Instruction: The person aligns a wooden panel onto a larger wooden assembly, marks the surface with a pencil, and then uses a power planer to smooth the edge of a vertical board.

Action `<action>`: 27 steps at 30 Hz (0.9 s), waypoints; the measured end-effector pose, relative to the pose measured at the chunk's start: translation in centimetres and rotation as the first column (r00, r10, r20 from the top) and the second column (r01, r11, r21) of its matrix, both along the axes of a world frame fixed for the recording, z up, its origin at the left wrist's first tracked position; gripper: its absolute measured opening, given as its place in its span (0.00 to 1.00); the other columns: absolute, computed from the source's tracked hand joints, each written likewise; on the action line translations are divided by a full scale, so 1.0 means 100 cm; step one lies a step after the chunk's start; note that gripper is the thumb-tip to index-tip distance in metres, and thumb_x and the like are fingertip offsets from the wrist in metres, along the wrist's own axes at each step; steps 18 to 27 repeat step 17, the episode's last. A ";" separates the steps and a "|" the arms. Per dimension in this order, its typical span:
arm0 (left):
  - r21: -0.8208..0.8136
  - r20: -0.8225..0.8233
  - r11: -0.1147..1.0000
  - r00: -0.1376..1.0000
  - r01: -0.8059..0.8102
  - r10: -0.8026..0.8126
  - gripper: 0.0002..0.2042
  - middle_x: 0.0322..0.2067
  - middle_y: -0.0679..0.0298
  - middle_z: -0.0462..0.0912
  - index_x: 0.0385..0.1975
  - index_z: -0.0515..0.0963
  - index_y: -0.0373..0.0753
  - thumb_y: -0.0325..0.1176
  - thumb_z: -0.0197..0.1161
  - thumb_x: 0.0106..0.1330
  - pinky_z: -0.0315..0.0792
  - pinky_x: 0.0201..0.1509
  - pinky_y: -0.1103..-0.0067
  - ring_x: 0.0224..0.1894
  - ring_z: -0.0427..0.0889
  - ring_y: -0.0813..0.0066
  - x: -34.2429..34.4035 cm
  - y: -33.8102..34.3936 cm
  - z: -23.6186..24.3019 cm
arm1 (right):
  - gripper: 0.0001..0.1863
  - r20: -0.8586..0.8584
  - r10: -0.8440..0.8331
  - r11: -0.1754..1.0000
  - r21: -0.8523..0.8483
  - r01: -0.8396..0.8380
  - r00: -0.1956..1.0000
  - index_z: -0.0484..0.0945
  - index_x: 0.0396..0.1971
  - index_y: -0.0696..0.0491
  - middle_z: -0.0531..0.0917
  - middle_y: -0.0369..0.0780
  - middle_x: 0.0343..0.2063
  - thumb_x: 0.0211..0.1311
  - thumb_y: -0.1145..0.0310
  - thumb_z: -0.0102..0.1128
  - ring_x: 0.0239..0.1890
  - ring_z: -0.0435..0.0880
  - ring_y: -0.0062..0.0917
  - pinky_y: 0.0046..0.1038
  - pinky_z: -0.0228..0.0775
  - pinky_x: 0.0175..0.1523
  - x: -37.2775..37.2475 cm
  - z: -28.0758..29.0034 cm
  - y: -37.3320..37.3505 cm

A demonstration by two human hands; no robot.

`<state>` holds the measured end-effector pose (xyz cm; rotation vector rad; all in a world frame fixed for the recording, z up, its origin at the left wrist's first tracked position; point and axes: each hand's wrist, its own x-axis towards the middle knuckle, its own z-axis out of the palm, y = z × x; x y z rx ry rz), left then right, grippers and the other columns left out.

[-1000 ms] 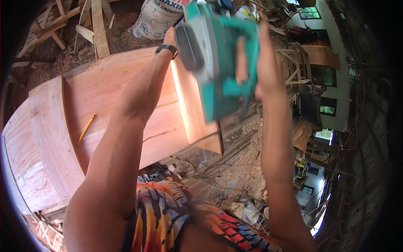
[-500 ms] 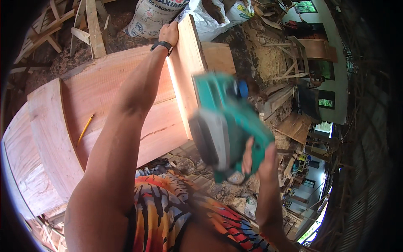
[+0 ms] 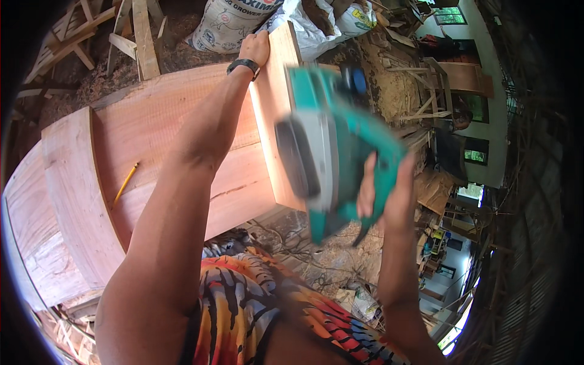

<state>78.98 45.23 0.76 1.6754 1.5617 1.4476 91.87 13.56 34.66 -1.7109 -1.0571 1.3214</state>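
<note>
My right hand (image 3: 386, 188) grips the rear handle of a teal electric planer (image 3: 347, 137) with a blue knob. The planer is slightly smeared by motion and lies along the right edge of a board standing on edge (image 3: 277, 115); whether it touches the wood I cannot tell. My left hand (image 3: 255, 48), a dark watch on its wrist, is closed over the far end of that board, its fingers partly hidden. Beneath the board spreads a wide reddish wooden panel (image 3: 237, 182). A yellow pencil (image 3: 126, 185) lies on the panel, left of my left forearm.
Another plank (image 3: 76, 194) crosses the panel on the left. Beyond the far end stand a printed sack (image 3: 225, 24) and a white sack (image 3: 307, 36). Wooden trestles (image 3: 143, 42) are at the far left. Wood shavings and cables (image 3: 286, 243) cover the floor at right.
The planer and my right hand have moved away from me, along the board's edge. My left hand keeps its hold on the board; the view has shifted slightly.
</note>
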 end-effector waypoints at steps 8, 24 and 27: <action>0.241 -0.034 0.971 0.999 -0.010 0.019 0.11 0.37 0.45 0.85 0.37 0.80 0.35 0.30 0.50 0.67 0.76 0.49 0.54 0.40 0.83 0.39 0.016 0.020 -0.014 | 0.38 -0.020 0.188 0.981 0.061 -0.186 0.982 0.68 0.30 0.51 0.69 0.33 0.15 0.66 0.24 0.40 0.10 0.67 0.20 0.28 0.66 0.18 -0.041 0.001 0.238; 0.055 -0.026 0.998 0.999 0.022 -0.021 0.11 0.37 0.38 0.84 0.36 0.78 0.38 0.35 0.49 0.69 0.75 0.49 0.53 0.42 0.81 0.33 0.012 0.015 -0.013 | 0.34 -0.077 0.142 0.989 0.060 -0.138 0.987 0.77 0.48 0.57 0.77 0.36 0.19 0.75 0.37 0.41 0.12 0.71 0.20 0.28 0.70 0.20 0.011 0.005 0.047; 0.055 -0.026 0.998 0.999 0.022 -0.021 0.11 0.37 0.38 0.84 0.36 0.78 0.38 0.35 0.49 0.69 0.75 0.49 0.53 0.42 0.81 0.33 0.012 0.015 -0.013 | 0.34 -0.077 0.142 0.989 0.060 -0.138 0.987 0.77 0.48 0.57 0.77 0.36 0.19 0.75 0.37 0.41 0.12 0.71 0.20 0.28 0.70 0.20 0.011 0.005 0.047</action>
